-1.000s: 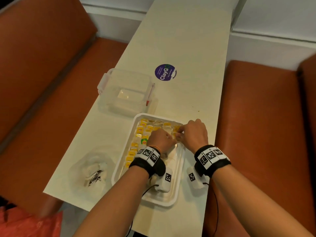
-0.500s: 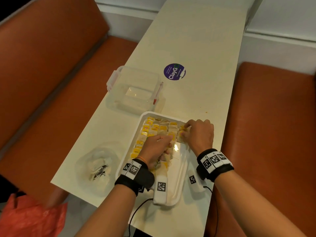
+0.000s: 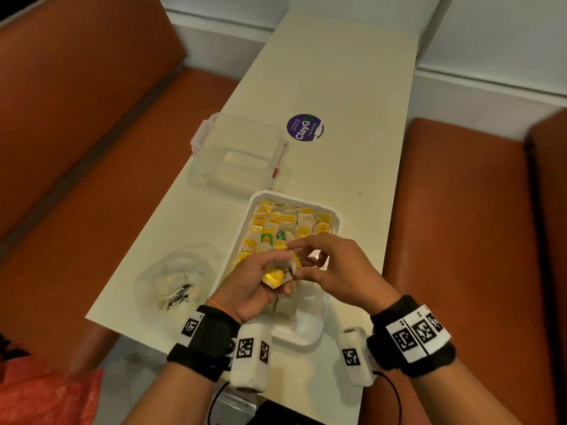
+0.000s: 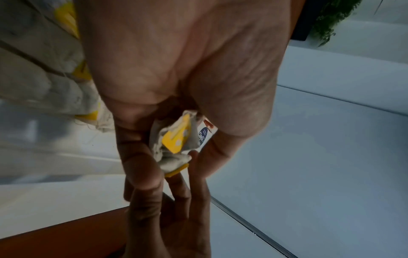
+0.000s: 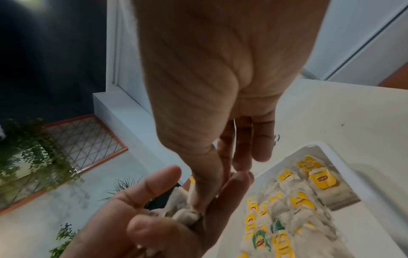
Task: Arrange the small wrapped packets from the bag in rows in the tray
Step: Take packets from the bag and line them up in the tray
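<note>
- Fingers of my left hand [image 3: 250, 280] curl up round a small bunch of packets [image 3: 277, 271], palm turned upward, holding them above the near half of the tray [image 3: 306, 338].
- Seen from the left wrist, the held packets [image 4: 174, 139] sit crumpled between my thumb and fingers, one yellow tag showing.
- My right hand [image 3: 334, 268] meets the left over the tray; its thumb and forefinger reach into the bunch, though I cannot tell whether they have pinched a packet, and the other fingers stay loosely spread.
- From the right wrist, my right fingertips [image 5: 205, 200] dip into the pale packets lying in the left palm [image 5: 154, 227].
- Packets with yellow tags and a couple with green tags lie in rows [image 3: 285, 225] filling the far half of the white tray.
- Left of the tray on the table [image 3: 337, 72], the clear bag [image 3: 178, 283] lies with some contents inside.
- Beyond the tray stands a clear plastic box [image 3: 239, 154], and a round purple sticker [image 3: 305, 127] is farther on.
</note>
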Action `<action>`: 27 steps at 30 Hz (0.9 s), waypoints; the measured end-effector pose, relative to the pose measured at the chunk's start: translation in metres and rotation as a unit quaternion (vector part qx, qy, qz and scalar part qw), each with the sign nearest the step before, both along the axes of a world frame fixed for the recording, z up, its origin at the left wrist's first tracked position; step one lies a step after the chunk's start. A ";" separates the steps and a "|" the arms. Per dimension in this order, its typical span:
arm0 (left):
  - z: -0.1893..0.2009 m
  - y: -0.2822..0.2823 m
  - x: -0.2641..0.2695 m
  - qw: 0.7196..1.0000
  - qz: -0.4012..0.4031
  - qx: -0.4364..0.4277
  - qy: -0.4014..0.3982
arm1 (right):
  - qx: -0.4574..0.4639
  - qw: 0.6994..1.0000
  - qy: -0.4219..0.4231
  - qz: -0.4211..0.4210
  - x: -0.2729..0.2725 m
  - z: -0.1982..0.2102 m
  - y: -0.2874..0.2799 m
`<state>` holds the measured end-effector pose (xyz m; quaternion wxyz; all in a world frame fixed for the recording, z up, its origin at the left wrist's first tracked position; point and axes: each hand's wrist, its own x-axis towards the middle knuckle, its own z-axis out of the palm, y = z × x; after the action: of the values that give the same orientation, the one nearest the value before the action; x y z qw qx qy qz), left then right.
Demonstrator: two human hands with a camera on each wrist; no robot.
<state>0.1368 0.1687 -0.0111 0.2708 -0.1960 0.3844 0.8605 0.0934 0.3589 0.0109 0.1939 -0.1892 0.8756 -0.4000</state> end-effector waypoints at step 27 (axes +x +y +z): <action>-0.006 -0.017 0.050 0.990 0.021 -0.135 0.044 | -0.163 0.970 -0.156 -0.089 0.039 0.007 -0.005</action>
<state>0.1865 0.1514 -0.0174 0.2066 -0.2009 0.5039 0.8142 0.1327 0.3538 0.0177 0.2588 -0.0750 0.7708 -0.5773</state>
